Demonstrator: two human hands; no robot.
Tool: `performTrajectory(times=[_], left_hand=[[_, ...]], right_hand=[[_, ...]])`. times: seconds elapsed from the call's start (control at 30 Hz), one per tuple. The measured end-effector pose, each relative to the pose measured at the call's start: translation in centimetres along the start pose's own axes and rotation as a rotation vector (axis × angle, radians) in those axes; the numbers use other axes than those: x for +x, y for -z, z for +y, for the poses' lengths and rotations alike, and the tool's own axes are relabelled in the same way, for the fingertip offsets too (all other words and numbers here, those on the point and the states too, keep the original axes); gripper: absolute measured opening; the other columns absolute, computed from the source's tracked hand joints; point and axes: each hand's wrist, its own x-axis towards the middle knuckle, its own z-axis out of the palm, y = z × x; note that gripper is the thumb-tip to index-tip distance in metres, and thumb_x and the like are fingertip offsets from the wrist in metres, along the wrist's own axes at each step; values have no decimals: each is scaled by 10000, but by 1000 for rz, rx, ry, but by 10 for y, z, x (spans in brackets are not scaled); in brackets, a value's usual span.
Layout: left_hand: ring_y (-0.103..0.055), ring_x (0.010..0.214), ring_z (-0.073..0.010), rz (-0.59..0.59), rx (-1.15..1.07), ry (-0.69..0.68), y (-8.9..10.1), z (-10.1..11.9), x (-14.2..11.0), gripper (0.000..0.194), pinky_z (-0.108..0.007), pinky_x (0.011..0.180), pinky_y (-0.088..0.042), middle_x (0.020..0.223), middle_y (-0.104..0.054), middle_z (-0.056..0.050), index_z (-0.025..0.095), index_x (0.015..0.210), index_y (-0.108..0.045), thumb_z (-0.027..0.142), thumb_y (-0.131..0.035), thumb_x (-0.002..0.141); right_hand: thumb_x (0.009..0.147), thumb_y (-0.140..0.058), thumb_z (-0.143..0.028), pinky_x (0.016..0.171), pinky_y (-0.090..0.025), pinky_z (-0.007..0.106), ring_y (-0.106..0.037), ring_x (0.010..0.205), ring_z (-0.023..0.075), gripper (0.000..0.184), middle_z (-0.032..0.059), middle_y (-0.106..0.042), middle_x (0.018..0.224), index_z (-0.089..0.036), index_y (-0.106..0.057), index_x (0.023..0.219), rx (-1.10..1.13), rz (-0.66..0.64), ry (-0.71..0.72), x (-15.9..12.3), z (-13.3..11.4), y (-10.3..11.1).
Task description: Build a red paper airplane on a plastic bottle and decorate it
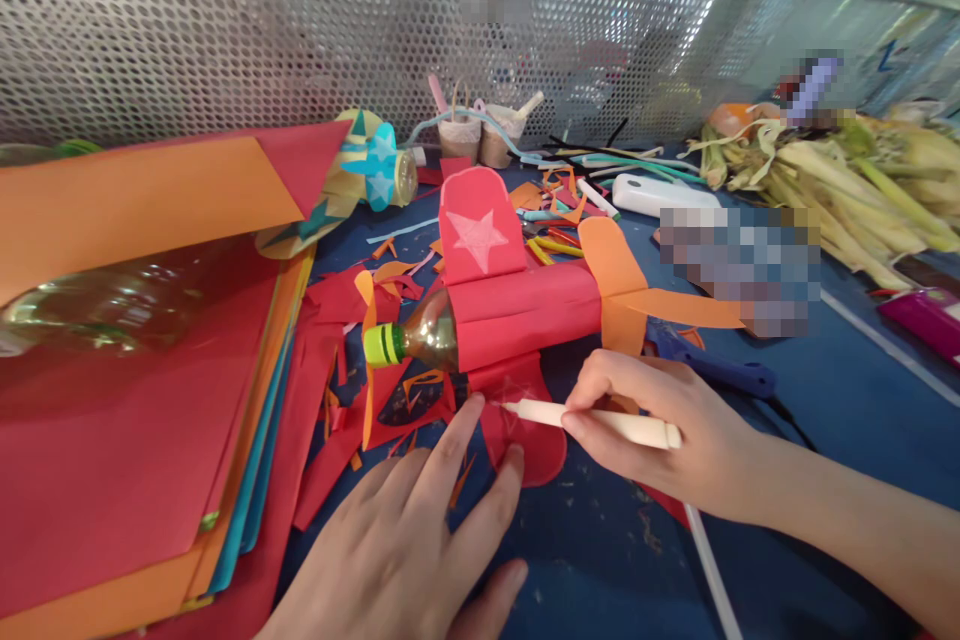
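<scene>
A toy plane made from a plastic bottle (433, 328) wrapped in red paper (525, 310) lies on its side. Its cap is green, with an orange paper propeller (367, 360) by it and orange tail fins (622, 280) at the other end. The far wing (480, 225) carries a filled pale star. On the near wing (536, 455) a star shows in faint outline. My right hand (652, 420) grips a white marker (600, 420), its tip on that outline. My left hand (420, 520) lies spread, its fingertips touching the near wing.
Stacked coloured paper (135, 480) and a clear bottle (112, 305) are at left. Paper scraps (337, 450) surround the plane. A blue glue gun (712, 365), white device (664, 195) and corn husks (832, 180) lie right. Small pots (459, 135) stand by the perforated metal wall (337, 30).
</scene>
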Motion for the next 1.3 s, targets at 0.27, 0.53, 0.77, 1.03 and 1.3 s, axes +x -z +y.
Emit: performTrajectory(times=[0.27, 0.53, 0.77, 1.03, 1.3], left_hand=[[-707, 828, -280, 8, 2, 4, 0, 2, 2, 319, -401, 604, -590, 1168, -626, -237, 177, 1143, -580, 288, -378, 922], [-707, 825, -279, 4, 4, -8, 0, 0, -3, 329, -402, 603, -591, 1186, -615, -248, 174, 1160, -569, 309, -388, 921], [-707, 808, -275, -13, 3, -2, 3, 1, -6, 334, -403, 591, -589, 1186, -616, -242, 180, 1170, -571, 305, -392, 918], [-707, 786, -271, 3, -2, -12, -2, 1, -3, 339, -394, 585, -586, 1180, -616, -245, 181, 1157, -579, 314, -369, 926], [-709, 813, -277, 1, 9, 0, 0, 1, -5, 327, -407, 609, -593, 1177, -623, -230, 192, 1148, -594, 295, -385, 918]], right_hand=[[897, -539, -192, 395, -300, 167, -389, 428, 36, 136, -73, -474, 613, -199, -485, 772, -1, -4, -17, 0, 0, 0], [889, -544, -160, 417, -310, 159, -396, 439, 30, 138, -80, -454, 608, -190, -490, 767, 4, 9, 1, 0, -1, 0], [904, -558, -194, 448, -340, 157, -443, 489, 46, 99, -66, -491, 625, -180, -518, 814, 12, 4, 3, -2, 2, -1], [894, -577, -204, 453, -346, 157, -442, 492, 47, 89, -67, -502, 637, -181, -521, 829, 8, -1, -12, -1, 3, -3], [896, -575, -199, 446, -339, 158, -437, 483, 44, 84, -71, -494, 632, -182, -525, 831, 9, -2, -13, 1, 5, -4]])
